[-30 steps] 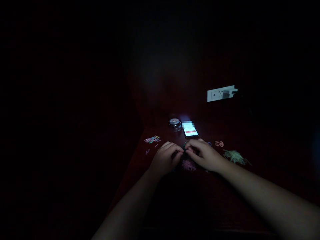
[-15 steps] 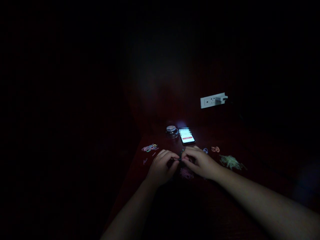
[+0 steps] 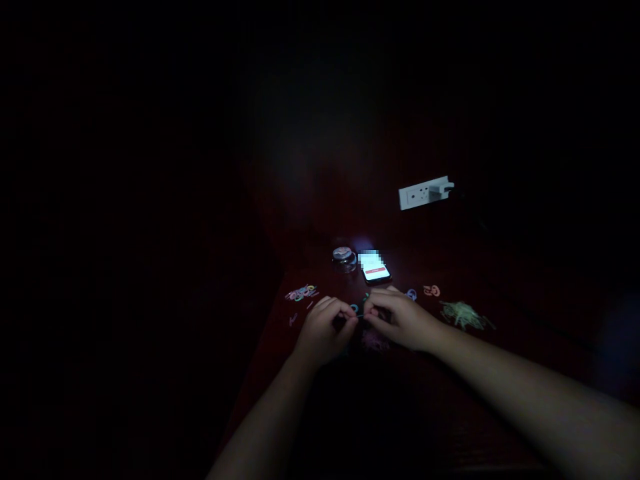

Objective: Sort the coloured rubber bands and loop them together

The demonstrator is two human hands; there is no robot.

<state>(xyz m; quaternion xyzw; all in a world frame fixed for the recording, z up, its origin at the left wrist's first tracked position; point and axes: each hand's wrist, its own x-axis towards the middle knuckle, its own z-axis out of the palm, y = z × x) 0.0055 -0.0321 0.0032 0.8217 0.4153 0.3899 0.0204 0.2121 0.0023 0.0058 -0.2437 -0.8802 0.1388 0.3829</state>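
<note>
Too dark to make out the thin strand (image 3: 361, 316) between the fingertips — the phone's (image 3: 375, 267) upper screen is blurred into blocks, and both forearms run off the bottom edge.

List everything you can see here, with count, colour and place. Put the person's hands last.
Dark red tabletop: one, beneath the items.
Lit rectangular phone: one, black-edged, beyond the hands.
Round clear lidded jar: one, left of the phone.
Pile of thin mixed-pastel loops: one, far left.
Loose thin pieces: a few, pinkish, nearer than that pile.
Tangled pink pile: one, between the wrists.
Small teal ring: one, by the left fingertips.
Thin teal strand: one, between the fingertips.
Small curled orange loops: count unclear, right of the phone.
Tangled pale-green pile: one, far right.
White wall socket panel: one, plug inserted.
Left hand; right hand: bare, centre.
</note>
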